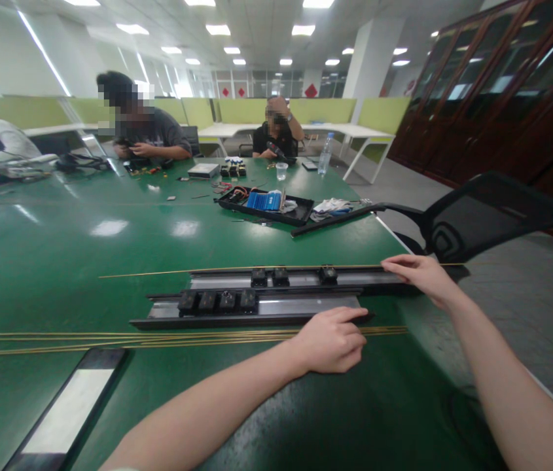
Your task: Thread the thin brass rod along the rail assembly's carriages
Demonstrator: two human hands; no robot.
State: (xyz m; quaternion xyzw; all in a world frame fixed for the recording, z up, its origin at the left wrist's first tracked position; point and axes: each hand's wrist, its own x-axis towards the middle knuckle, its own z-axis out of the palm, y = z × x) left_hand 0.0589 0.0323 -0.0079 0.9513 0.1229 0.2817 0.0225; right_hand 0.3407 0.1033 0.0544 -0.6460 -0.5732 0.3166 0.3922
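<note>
On the green table lie two black-edged metal rails: the far rail [300, 280] bears several black blocks [328, 274], and the near rail [286, 306] carries a row of such blocks at its left. My right hand [423, 276] has thumb and fingers pinched on a thin brass rod [168, 272], which runs along the far rail's back edge and sticks out past its left end. At the near rail's right end rests my left hand [332, 340], index finger stretched to its edge, other fingers bent. Several more brass rods [197, 341] lie beside the near rail, passing by that hand.
A long black-and-white panel [72, 409] lies front left. Farther back are a black tray [300, 212] with blue pieces, white gloves [330, 208], a plastic cup [281, 171] and a bottle [325, 154]. A chair [492, 216] stands right. Three people sit across the table.
</note>
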